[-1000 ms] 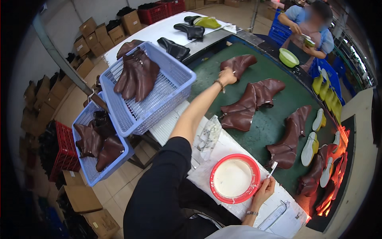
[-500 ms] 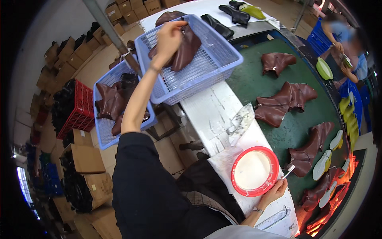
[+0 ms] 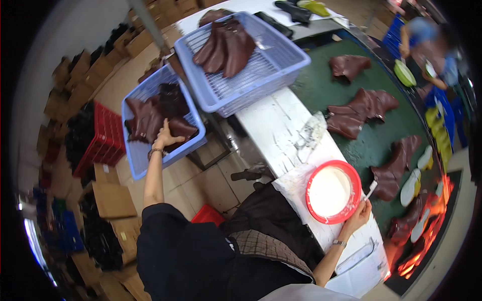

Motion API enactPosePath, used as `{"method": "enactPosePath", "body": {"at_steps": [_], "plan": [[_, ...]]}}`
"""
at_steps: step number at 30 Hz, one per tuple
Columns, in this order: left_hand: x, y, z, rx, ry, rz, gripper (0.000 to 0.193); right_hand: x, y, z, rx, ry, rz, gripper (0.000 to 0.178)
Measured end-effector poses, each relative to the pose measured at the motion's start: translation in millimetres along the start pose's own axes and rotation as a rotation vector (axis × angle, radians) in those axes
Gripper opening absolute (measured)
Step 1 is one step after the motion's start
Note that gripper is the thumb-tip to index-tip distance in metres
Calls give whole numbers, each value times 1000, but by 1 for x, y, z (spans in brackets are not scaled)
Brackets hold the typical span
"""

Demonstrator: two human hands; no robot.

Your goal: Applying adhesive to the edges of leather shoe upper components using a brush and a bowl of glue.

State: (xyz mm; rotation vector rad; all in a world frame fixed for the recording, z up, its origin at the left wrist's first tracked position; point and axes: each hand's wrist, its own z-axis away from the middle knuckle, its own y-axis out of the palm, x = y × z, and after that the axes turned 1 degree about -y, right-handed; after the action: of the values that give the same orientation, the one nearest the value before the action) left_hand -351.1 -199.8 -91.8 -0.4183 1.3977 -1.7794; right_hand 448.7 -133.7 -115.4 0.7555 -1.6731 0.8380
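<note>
My left hand [image 3: 166,136] reaches down into the lower blue basket [image 3: 188,151], fingers spread and thumb apart. It is over the brown leather boots [image 3: 145,119] heaped there; whether its fingertips touch them I cannot tell. Beside the red-rimmed bowl [image 3: 355,176] of white paste [image 3: 329,194], my right hand [image 3: 357,216] holds a small white brush [image 3: 372,189] with its head pointing up. Several brown boot uppers [image 3: 226,47] lie together in the higher blue basket [image 3: 283,70].
Brown boots [image 3: 396,168] and pale soles [image 3: 410,188] rest on a green conveyor belt [image 3: 314,88], which runs toward an orange-glowing heater [image 3: 420,251]. A red crate [image 3: 103,138] and cardboard boxes [image 3: 113,200] stand at left. Another person [image 3: 427,50] works at the far right.
My left hand has let go of the boot in the higher basket and moved down and left to the lower basket. My right hand still holds the brush beside the bowl.
</note>
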Motion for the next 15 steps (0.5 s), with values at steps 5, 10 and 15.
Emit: {"method": "enactPosePath", "body": {"at_steps": [5, 10, 15], "plan": [[25, -10, -12, -196, 109, 61, 119, 6, 20, 1, 21, -31, 7, 27], [-72, -77, 72, -704, 402, 156, 40, 19, 13, 2, 3, -3, -97, 20], [-180, -168, 241, -1052, 1039, 55, 22, 22, 14, 3, -20, -17, -114, 21]]}}
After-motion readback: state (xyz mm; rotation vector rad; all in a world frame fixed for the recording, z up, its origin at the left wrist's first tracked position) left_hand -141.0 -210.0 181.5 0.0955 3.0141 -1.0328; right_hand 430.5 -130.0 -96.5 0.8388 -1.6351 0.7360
